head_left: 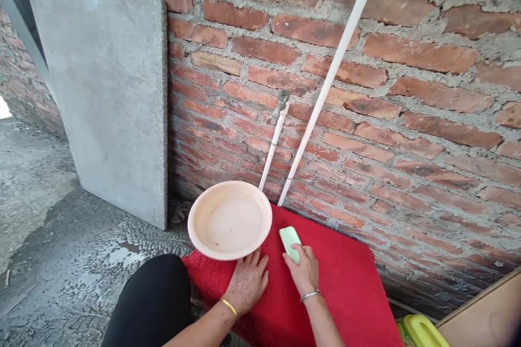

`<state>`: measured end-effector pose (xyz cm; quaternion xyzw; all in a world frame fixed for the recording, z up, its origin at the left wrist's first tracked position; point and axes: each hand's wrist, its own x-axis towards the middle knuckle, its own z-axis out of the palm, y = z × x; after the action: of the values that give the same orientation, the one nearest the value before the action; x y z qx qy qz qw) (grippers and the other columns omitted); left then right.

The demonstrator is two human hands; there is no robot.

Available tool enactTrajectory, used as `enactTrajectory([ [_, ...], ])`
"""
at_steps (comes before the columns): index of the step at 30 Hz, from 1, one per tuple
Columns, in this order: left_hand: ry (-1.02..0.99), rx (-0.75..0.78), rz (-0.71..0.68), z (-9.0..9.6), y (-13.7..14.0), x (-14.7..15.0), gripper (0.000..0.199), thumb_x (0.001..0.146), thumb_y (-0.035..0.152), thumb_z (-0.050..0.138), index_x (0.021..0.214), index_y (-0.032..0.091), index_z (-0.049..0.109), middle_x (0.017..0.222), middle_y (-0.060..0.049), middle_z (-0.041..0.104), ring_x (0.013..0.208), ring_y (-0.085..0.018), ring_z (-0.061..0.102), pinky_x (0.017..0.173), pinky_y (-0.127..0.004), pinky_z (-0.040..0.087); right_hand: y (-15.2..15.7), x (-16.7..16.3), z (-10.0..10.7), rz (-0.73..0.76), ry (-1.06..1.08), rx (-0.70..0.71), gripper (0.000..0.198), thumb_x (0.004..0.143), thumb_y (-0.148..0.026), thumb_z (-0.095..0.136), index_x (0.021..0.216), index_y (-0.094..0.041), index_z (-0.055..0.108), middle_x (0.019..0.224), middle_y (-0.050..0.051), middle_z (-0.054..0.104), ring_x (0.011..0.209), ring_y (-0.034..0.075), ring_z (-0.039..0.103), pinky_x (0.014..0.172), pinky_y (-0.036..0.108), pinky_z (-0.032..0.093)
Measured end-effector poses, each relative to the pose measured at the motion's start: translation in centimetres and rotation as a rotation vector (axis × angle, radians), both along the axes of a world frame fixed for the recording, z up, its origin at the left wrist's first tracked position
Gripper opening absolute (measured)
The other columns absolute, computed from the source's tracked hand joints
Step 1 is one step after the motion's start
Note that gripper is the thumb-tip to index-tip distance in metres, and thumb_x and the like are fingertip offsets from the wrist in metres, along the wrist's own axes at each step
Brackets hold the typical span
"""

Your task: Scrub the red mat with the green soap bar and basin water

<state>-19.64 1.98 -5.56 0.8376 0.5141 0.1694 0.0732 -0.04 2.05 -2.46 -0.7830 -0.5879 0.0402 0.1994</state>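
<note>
My right hand point(303, 268) is closed round the near end of a pale green oblong block point(290, 236), with rounded corners. Whether it is a bar of soap or the back of a brush I cannot tell. The block rests on a red cloth point(342, 282). My left hand point(248, 281) lies open and flat on the cloth, fingers slightly spread, their tips by the near rim of a pale peach basin point(231, 256). A shallow layer of what looks like water, with a few dark specks, covers the basin's bottom.
Behind the cloth rises a brick wall point(366, 173) with a tap point(281, 102) and a long white pipe point(325, 92). A grey slab point(109, 92) leans at left above wet concrete floor point(81, 260). A yellow-green container point(421, 331) stands at lower right.
</note>
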Motion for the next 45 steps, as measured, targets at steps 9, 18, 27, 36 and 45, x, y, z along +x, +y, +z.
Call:
enactTrajectory([
  [9, 0.014, -0.026, -0.002, 0.6, -0.2, -0.1, 0.043, 0.094, 0.034, 0.046, 0.133, 0.023, 0.060, 0.142, -0.014, 0.055, 0.132, -0.030, 0.048, 0.110, -0.050, 0.035, -8.9, 15.6, -0.3, -0.459, 0.034, -0.086, 0.063, 0.075, -0.073, 0.042, 0.113, -0.028, 0.066, 0.094, 0.008, 0.061, 0.087, 0.029, 0.064, 0.080, 0.044, 0.051],
  [18, 0.032, 0.032, 0.013, 0.8, 0.0, -0.7, 0.039, 0.092, 0.030, 0.049, 0.128, 0.023, 0.065, 0.141, -0.014, 0.056, 0.131, -0.029, 0.050, 0.109, -0.048, 0.037, -9.0, 11.9, -1.9, -0.265, 0.020, 0.111, 0.065, 0.079, -0.074, 0.036, 0.106, -0.025, 0.069, 0.099, 0.011, 0.060, 0.092, 0.028, 0.061, 0.083, 0.042, 0.050],
  [27, 0.064, 0.081, 0.013, 0.9, -0.1, -0.6, 0.039, 0.091, 0.026, 0.050, 0.127, 0.023, 0.065, 0.139, -0.013, 0.058, 0.128, -0.029, 0.053, 0.109, -0.048, 0.036, -11.3, 17.3, -1.2, -0.597, 0.009, 0.077, 0.059, 0.078, -0.068, 0.044, 0.111, -0.025, 0.068, 0.093, 0.009, 0.058, 0.089, 0.028, 0.061, 0.083, 0.042, 0.050],
  [36, 0.042, 0.080, 0.020, 0.6, -0.1, -0.6, 0.039, 0.092, 0.029, 0.049, 0.127, 0.025, 0.065, 0.139, -0.012, 0.059, 0.129, -0.028, 0.052, 0.109, -0.047, 0.035, -9.9, 14.4, -2.0, -0.361, 0.010, 0.082, 0.060, 0.078, -0.071, 0.041, 0.108, -0.027, 0.069, 0.096, 0.008, 0.059, 0.091, 0.027, 0.061, 0.082, 0.040, 0.050],
  [45, 0.036, 0.053, 0.014, 1.1, -0.2, -0.6, 0.038, 0.092, 0.029, 0.051, 0.127, 0.023, 0.066, 0.140, -0.013, 0.057, 0.130, -0.029, 0.051, 0.109, -0.047, 0.036, -11.2, 17.1, -1.2, -0.554, 0.014, 0.159, 0.065, 0.078, -0.073, 0.040, 0.109, -0.023, 0.068, 0.098, 0.012, 0.059, 0.098, 0.031, 0.059, 0.086, 0.044, 0.048],
])
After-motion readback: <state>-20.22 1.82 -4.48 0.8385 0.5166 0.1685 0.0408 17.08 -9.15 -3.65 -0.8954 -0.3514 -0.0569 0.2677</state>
